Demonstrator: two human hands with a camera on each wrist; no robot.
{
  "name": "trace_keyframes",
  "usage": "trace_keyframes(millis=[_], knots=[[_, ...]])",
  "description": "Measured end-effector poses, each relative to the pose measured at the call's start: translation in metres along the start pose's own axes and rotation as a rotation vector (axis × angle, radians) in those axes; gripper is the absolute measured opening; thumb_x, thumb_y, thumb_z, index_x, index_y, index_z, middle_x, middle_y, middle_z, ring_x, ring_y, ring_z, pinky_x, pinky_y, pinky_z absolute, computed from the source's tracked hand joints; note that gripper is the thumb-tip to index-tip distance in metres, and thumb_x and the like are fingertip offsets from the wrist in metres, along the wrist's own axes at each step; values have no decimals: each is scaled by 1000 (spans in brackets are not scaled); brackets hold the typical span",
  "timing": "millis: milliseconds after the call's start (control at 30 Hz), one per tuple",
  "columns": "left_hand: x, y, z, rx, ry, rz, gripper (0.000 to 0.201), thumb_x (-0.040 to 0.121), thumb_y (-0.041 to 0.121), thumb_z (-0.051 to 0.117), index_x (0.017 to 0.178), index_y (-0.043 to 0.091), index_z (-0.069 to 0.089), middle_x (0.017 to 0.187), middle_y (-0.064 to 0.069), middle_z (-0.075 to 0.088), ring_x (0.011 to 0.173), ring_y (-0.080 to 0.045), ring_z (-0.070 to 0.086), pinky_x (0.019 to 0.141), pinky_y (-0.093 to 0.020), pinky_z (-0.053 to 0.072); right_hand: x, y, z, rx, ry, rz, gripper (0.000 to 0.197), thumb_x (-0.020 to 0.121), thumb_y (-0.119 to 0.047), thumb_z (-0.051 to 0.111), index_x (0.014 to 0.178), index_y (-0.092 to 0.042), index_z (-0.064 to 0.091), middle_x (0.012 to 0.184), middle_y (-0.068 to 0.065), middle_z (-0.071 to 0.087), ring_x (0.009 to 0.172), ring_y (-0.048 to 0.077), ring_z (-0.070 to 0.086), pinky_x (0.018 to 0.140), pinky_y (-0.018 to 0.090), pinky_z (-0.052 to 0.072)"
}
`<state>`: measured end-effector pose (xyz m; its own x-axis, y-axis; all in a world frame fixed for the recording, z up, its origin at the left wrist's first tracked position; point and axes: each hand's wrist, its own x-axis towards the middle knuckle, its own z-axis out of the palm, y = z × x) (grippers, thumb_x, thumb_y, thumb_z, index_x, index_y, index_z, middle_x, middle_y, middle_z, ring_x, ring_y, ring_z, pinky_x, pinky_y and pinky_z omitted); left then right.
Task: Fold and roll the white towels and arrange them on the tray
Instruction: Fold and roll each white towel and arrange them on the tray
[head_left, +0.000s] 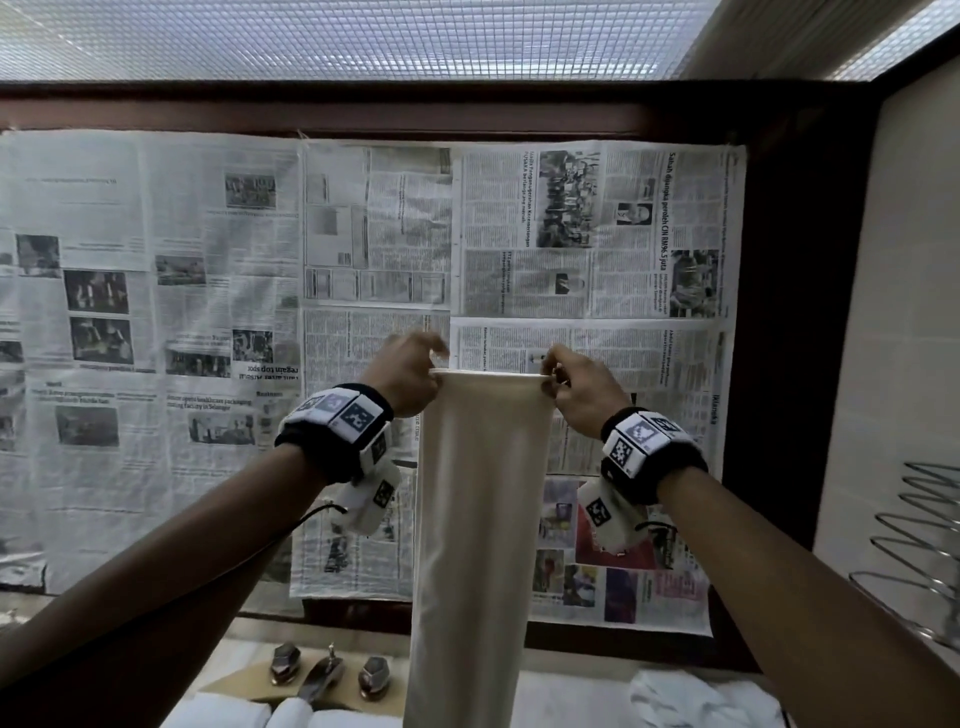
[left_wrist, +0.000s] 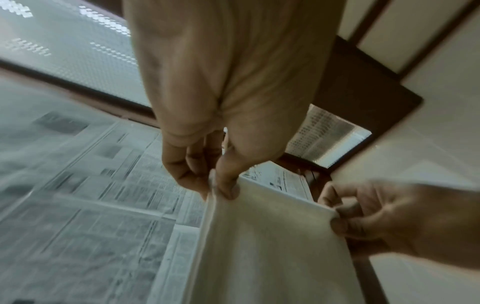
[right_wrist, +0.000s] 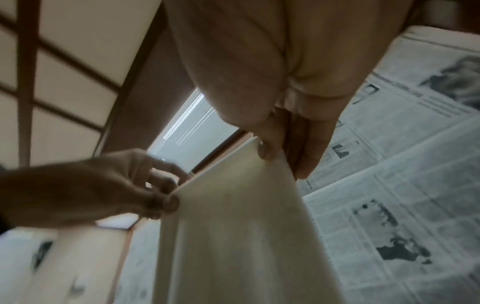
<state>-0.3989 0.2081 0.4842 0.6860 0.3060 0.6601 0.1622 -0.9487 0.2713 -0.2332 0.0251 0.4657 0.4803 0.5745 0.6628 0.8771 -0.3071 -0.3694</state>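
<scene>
1. The left hand (head_left: 408, 374) is pinching the towel (head_left: 480, 499) at its top left corner, thumb and fingers closed on the edge.
2. The right hand (head_left: 582, 389) is pinching the top right corner the same way; the edge is running taut between them.
3. The towel is hanging as a long narrow strip toward 6 o'clock, in front of the newspaper (head_left: 587, 234).
4. Risk, as I judge it: either thin pinch slipping would be letting a corner drop and the lengthwise fold open.
5. The towel's lower end is cut off; rolled towels (head_left: 291, 714) at 7 o'clock are partly showing, and the tray is not clearly visible.
6. A tap (head_left: 324, 670) is sitting beside the strip.
</scene>
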Motion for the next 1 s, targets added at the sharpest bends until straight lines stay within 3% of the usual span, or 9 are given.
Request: trace_keyframes(millis=[100, 200, 267, 333, 400, 500, 700, 833, 1000], knots=[[-13, 3, -4, -78, 6, -2, 16, 92, 8, 63, 104, 7, 74, 99, -4, 70, 89, -15, 60, 85, -31, 49, -14, 6, -1, 214, 85, -24, 26, 92, -5, 59, 85, -30, 54, 79, 5, 68, 75, 22, 65, 67, 38, 57], [-28, 11, -10, -240, -32, -64, 10, 95, 11, 60, 96, 12, 70, 95, -3, 63, 85, -16, 59, 72, -33, 53, -31, 4, -6, 293, 157, -42, 16, 95, -12, 59, 102, -26, 59, 81, 0, 66, 67, 7, 59, 60, 26, 50], [-37, 17, -12, -432, -78, -144, 9, 97, 12, 57, 93, 14, 65, 98, -8, 62, 89, -26, 62, 69, -43, 58, -42, 0, -13, 323, 172, -54, 15, 97, -13, 57, 111, -17, 61, 94, -2, 67, 80, 7, 62, 71, 23, 51], [-47, 30, -13, -612, -84, -205, 11, 99, 11, 52, 95, 12, 62, 100, -11, 60, 91, -28, 62, 64, -39, 57, -52, -2, -24, 332, 191, -62, 12, 99, -18, 54, 107, -14, 63, 99, -2, 68, 88, 10, 64, 76, 22, 53], [-59, 46, -13, -696, -66, -199, 12, 101, 11, 49, 99, 11, 61, 100, -10, 61, 90, -26, 61, 61, -37, 55, -64, -3, -37, 343, 224, -47, 10, 100, -25, 53, 99, -19, 61, 89, -5, 66, 79, 10, 62, 69, 27, 52], [-80, 70, -12, -746, -21, -146, 15, 102, 14, 48, 107, 7, 60, 100, -11, 65, 87, -22, 65, 56, -32, 54, -81, -3, -55, 399, 253, -31, 11, 100, -27, 51, 97, -21, 59, 89, -2, 64, 79, 19, 62, 68, 40, 55], [-114, 109, -20, -786, 36, -91, 13, 101, 15, 50, 104, 9, 62, 100, -12, 66, 81, -16, 67, 57, -29, 55, -121, -11, -89, 423, 323, -50, 11, 97, -24, 52, 95, -20, 62, 86, -4, 65, 76, 9, 58, 66, 26, 44], [-129, 127, -24, -808, 57, -66, 12, 100, 16, 53, 98, 16, 65, 95, -6, 68, 79, -14, 69, 59, -34, 56, -141, -13, -103, 434, 365, -50, 12, 95, -25, 53, 92, -21, 63, 80, -6, 64, 72, 8, 57, 62, 25, 42], [-145, 139, -13, -827, 36, -77, 12, 98, 14, 55, 100, 11, 66, 92, -9, 67, 75, -19, 66, 57, -36, 54, -164, -6, -109, 433, 369, -42, 13, 94, -26, 55, 92, -18, 65, 79, -4, 65, 71, 10, 58, 60, 23, 43]])
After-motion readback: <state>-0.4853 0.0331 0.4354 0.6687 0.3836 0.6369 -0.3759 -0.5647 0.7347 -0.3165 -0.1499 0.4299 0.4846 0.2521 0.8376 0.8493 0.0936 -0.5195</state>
